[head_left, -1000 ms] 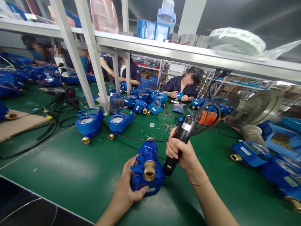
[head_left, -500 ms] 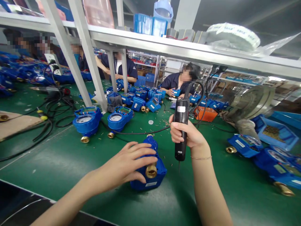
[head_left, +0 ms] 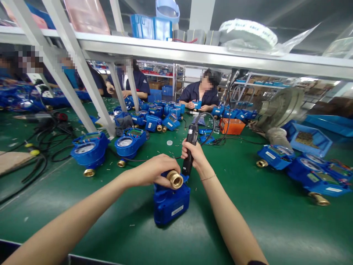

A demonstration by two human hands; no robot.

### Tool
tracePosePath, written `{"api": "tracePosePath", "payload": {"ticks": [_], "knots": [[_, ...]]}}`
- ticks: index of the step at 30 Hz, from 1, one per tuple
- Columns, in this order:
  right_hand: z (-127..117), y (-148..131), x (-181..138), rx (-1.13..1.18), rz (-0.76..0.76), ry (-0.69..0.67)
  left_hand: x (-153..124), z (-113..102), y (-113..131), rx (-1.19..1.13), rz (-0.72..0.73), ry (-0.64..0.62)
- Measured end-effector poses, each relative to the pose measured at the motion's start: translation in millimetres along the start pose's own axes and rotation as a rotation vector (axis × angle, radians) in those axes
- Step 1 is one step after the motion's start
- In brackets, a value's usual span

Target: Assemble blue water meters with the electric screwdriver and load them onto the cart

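Note:
A blue water meter (head_left: 171, 203) with a brass threaded end facing me rests on the green worktop in front of me. My left hand (head_left: 154, 171) is closed around its upper part, the thumb beside the brass fitting. In my right hand (head_left: 196, 154) is a black electric screwdriver (head_left: 188, 156), gripped around its body and tilted. Its lower end meets the right side of the meter, and the bit is hidden there. Left of the meter stand two more blue water meters, one nearer the post (head_left: 128, 144) and another farther left (head_left: 89, 150).
More meters (head_left: 320, 173) lie at the right, beside a blue bin (head_left: 307, 138) of small brass-coloured parts. An orange box (head_left: 232, 126) and a metal fan (head_left: 284, 108) stand behind. Black cables (head_left: 44, 136) tangle at the left. A shelf (head_left: 193, 51) crosses above; co-workers sit opposite.
My left hand has closed on the meter, which is now turned and tilted. My right hand has brought the screwdriver left, against the meter. The whole view has shifted slightly.

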State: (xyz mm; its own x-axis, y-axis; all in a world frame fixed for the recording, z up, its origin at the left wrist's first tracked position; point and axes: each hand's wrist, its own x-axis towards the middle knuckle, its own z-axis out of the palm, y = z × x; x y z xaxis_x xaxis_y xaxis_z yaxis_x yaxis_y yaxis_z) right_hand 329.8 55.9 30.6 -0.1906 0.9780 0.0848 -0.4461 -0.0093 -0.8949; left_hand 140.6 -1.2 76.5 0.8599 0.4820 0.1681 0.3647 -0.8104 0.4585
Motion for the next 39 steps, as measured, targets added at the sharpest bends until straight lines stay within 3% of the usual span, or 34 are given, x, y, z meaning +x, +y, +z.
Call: {"api": "tracePosePath", "payload": {"ticks": [7,12,17,20,23,28,31,33,39], "knots": [[-5,0,1,-0.061,0.035,0.003,18,30,2,0.103,-0.222,0.230],[-22,-5,3,-0.155,0.115,-0.006,29,47,4,0.282,-0.371,0.293],[-45,-48,-10,-0.248,0.147,-0.084,33,52,5,0.309,-0.386,0.271],[-45,-84,-23,-0.235,0.137,-0.200,33,49,1,0.258,-0.354,0.254],[-20,-114,-32,-0.191,0.087,-0.327,29,42,-10,0.177,-0.305,0.230],[58,-131,-43,-0.158,-0.034,-0.509,1,29,-37,-0.041,-0.203,0.123],[97,-111,-46,-0.158,-0.155,-0.548,-22,26,-52,-0.130,-0.151,0.094],[110,-90,-44,-0.167,-0.216,-0.543,-34,26,-59,-0.170,-0.111,0.118],[108,-47,-28,-0.185,-0.186,-0.467,-41,28,-64,-0.227,-0.076,0.189]]}}
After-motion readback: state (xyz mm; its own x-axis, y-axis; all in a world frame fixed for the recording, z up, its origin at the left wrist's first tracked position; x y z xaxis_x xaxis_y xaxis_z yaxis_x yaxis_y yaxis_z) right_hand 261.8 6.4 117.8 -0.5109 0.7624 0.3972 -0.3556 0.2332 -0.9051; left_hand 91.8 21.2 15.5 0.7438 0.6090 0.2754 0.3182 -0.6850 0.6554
